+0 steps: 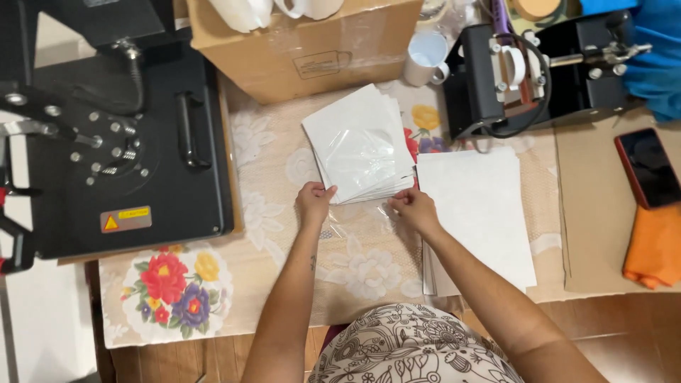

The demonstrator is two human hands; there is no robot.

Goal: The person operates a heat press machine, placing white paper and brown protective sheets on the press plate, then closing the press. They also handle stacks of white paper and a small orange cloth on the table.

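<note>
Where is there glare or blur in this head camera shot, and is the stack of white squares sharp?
Head view: even, soft indoor light, faint shadows. Glare sits on the clear film over the stack of white squares and on the tape across the cardboard box. The stack's edges, left hand and right hand look sharp; the white mug is slightly soft and bright.

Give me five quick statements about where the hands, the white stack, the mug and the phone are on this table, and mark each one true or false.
1. Both hands, left hand and right hand, touch the near edge of the stack of white squares. True.
2. The white mug stands on the heat press. False: it stands on the tablecloth beside the cardboard box.
3. The phone lies to the person's right. True.
4. The orange cloth covers the stack. False: it lies near the phone.
5. The white sheets lie right of the stack. True.
</note>
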